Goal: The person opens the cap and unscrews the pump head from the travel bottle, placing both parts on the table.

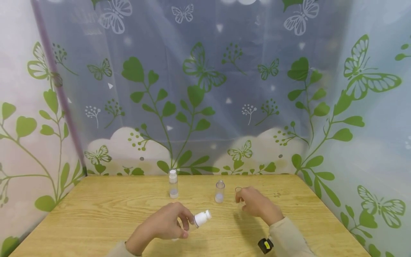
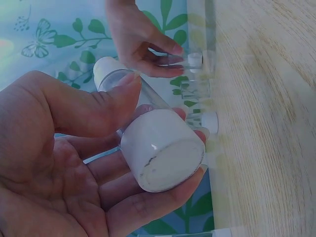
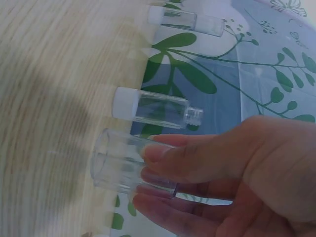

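Note:
My left hand [image 1: 167, 222] holds a small clear bottle with a white pump top [image 1: 202, 218], tilted above the table; its white base [image 2: 163, 150] faces the left wrist camera. In my right hand [image 1: 257, 204], thumb and fingers pinch a clear cylindrical cap [image 3: 116, 165], its wide end down by the tabletop. Whether the cap touches the wood I cannot tell. Just left of that hand, a clear bottle with a bare threaded neck [image 1: 219, 195] and white base stands upright. Farther left, another bottle with a white top [image 1: 173, 185] stands upright.
A light wooden table [image 1: 106, 207] carries everything. Behind it hangs a curtain [image 1: 205, 117] printed with leaves and butterflies, with similar panels at both sides. Near my right sleeve shows a black object with a yellow mark [image 1: 265, 245].

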`<state>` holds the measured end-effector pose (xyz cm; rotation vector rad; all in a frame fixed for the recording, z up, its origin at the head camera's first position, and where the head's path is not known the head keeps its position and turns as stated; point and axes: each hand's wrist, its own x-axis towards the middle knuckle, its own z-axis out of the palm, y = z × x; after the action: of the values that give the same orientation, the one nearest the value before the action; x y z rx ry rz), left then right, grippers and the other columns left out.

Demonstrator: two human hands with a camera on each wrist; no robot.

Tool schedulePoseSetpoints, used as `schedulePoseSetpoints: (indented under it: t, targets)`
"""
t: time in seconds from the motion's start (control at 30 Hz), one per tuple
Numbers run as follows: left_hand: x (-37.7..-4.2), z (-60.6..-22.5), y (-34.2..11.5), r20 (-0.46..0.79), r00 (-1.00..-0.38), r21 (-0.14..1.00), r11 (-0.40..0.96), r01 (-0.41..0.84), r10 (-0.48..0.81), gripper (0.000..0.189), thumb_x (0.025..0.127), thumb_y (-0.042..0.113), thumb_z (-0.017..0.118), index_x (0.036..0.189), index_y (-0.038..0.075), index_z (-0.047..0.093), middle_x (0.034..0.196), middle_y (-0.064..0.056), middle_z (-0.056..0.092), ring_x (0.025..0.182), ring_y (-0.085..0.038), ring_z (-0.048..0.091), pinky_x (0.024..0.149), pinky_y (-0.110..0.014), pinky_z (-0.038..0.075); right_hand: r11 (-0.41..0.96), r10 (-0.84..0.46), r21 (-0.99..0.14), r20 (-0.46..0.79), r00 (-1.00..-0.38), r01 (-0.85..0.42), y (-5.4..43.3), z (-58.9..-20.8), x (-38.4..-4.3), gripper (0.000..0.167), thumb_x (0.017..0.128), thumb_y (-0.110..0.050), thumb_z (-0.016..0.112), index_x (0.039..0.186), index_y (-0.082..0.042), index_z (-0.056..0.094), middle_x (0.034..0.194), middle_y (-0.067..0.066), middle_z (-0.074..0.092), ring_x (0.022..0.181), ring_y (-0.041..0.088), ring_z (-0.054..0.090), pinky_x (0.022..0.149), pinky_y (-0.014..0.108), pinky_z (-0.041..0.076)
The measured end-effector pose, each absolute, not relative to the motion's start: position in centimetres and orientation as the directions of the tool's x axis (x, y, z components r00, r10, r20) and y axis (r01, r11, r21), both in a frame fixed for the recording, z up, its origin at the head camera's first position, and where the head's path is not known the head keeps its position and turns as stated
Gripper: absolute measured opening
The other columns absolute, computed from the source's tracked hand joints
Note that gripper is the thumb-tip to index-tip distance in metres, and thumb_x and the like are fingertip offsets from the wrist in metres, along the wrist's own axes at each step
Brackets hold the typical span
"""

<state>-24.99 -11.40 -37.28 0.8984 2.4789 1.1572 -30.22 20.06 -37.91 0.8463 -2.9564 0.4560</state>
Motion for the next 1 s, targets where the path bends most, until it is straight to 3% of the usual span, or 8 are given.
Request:
schedulePoseSetpoints:
  t: [0.13, 0.3, 0.7, 1.0]
  targets:
    - [-24.9, -37.3, -11.4, 0.019, -0.777, 0.761, 0.495, 0.420, 0.630, 0.027, 0.076, -0.008, 0.078, 0.103, -0.001, 0.077, 0.083, -0.010, 0.076, 0.061, -0.011, 0.063, 0.060, -0.023, 0.055, 0.823, -0.488, -0.285, 0.089, -0.868, -0.492, 20.0, -38.3, -30.3, 0.023, 0.080, 0.017, 0.074, 0.098, 0.003, 0.074, 0.099, 0.016, 0.073, 0.094, 0.034, 0.069, 0.083, 0.047, 0.060]
    - [-24.8, -37.5, -11.2, 0.013, -0.783, 0.761, 0.501, 0.412, 0.622, 0.028, 0.076, -0.007, 0.079, 0.103, 0.000, 0.077, 0.083, -0.007, 0.075, 0.064, -0.013, 0.065, 0.061, -0.024, 0.056, 0.841, -0.449, -0.305, 0.068, -0.891, -0.447, 20.0, -38.8, -30.5, 0.023, 0.080, 0.018, 0.073, 0.096, 0.002, 0.074, 0.096, 0.017, 0.071, 0.093, 0.034, 0.067, 0.083, 0.050, 0.059]
    - [-24.7, -37.6, -11.0, 0.020, -0.787, 0.759, 0.504, 0.413, 0.616, 0.028, 0.075, -0.008, 0.081, 0.100, 0.002, 0.078, 0.083, -0.006, 0.075, 0.064, -0.013, 0.066, 0.061, -0.025, 0.056, 0.838, -0.464, -0.274, 0.093, -0.881, -0.471, 19.9, -39.2, -30.5, 0.025, 0.076, 0.020, 0.074, 0.093, 0.002, 0.075, 0.098, 0.016, 0.074, 0.091, 0.034, 0.070, 0.078, 0.046, 0.060]
    - [-24.7, -37.9, -11.0, 0.035, -0.784, 0.749, 0.503, 0.431, 0.620, 0.029, 0.074, -0.007, 0.082, 0.102, 0.001, 0.078, 0.083, -0.007, 0.076, 0.061, -0.010, 0.065, 0.061, -0.024, 0.057, 0.844, -0.437, -0.307, 0.081, -0.896, -0.439, 19.7, -39.3, -30.5, 0.031, 0.071, 0.025, 0.067, 0.092, 0.003, 0.074, 0.098, 0.018, 0.072, 0.091, 0.034, 0.069, 0.077, 0.048, 0.060]
